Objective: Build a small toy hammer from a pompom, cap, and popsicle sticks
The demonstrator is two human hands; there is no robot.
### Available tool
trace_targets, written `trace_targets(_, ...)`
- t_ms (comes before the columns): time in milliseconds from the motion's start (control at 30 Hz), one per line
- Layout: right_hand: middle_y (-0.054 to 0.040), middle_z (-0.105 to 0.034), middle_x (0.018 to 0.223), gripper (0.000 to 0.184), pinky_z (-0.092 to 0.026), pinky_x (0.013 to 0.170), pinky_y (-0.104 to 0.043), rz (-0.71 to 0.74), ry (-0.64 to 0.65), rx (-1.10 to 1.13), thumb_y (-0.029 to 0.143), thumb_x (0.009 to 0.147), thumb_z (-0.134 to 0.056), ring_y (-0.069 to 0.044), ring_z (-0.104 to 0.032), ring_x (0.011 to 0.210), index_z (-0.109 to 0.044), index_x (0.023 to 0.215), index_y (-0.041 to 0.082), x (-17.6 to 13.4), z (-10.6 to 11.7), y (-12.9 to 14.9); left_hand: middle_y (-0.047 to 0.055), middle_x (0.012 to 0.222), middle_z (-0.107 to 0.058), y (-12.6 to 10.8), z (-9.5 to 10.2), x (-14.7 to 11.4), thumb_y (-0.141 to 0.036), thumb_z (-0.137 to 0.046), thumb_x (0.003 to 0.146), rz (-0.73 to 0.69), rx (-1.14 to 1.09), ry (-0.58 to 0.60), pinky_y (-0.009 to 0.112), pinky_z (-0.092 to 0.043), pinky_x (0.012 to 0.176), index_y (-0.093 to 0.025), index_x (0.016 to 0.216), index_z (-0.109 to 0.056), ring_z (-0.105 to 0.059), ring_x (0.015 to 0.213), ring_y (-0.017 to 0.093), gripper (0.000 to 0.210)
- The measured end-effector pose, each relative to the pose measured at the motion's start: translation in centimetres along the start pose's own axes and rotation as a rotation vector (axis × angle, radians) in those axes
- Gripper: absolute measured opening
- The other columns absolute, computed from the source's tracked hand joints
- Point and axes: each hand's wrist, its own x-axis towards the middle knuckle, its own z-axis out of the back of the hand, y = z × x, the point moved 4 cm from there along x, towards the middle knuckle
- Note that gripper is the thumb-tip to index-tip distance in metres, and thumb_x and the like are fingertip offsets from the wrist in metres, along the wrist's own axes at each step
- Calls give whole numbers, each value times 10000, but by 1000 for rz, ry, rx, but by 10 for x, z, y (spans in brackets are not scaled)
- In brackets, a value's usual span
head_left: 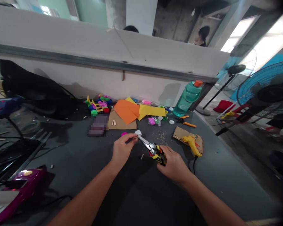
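Observation:
My right hand (173,164) is wrapped round the yellow, black and red handles of a pair of pruning shears (152,148). The metal blades point up and left to the fingertips of my left hand (123,147). Thumb and forefinger of that hand are pinched together at the blade tips; what is between them is too small to make out. Just beyond the fingertips lies a white bottle cap (138,133), with a pink cap (124,134) to its left. A short wooden stick piece (142,156) lies on the dark table below the blades.
A yellow glue gun (192,145) rests on cardboard (176,133) at the right, near orange-handled pliers (188,121) and a green bottle (187,99). Orange paper (126,110) and yellow paper (153,110) lie at the back. A magenta device (30,185) stands at the left.

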Motion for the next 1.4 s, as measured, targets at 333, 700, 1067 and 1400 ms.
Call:
trace_targets(333, -112, -575, 1073, 512, -455, 810, -356, -10, 14, 5, 190, 645, -528, -251, -563, 934, -455, 1151, 157, 0, -3, 1, 14, 899, -716, -1, -2, -1, -259, -639, 734, 10, -1, 3, 326, -512, 813, -221, 888, -700, -656, 848, 184, 170)
trace_targets(700, -119, -575, 1048, 513, -458, 756, -329, -14, 21, -17, 179, 638, -522, -231, -566, 869, -474, 1147, 143, -1, -1, 1, 18, 934, -714, 2, -2, -2, -244, -643, 732, -6, -25, -8, 308, -514, 821, -211, 872, -701, -653, 885, 181, 155)
trace_targets(1067, -140, -567, 1071, 525, -454, 825, -381, -3, 20, -75, 201, 653, -517, -264, -555, 947, -453, 1168, 119, -1, -6, 0, 24, 906, -716, 2, -2, -1, -247, -644, 731, -14, -14, -11, 317, -525, 796, -206, 869, -701, -661, 833, 178, 155)
trace_targets(1400, -135, -568, 1078, 533, -451, 817, -375, -3, 11, -64, 196, 639, -527, -262, -555, 938, -454, 1163, 140, -1, -5, -1, 17, 892, -719, 0, -2, -2, -227, -645, 726, -68, 11, -23, 309, -520, 807, -210, 850, -702, -660, 842, 175, 137)
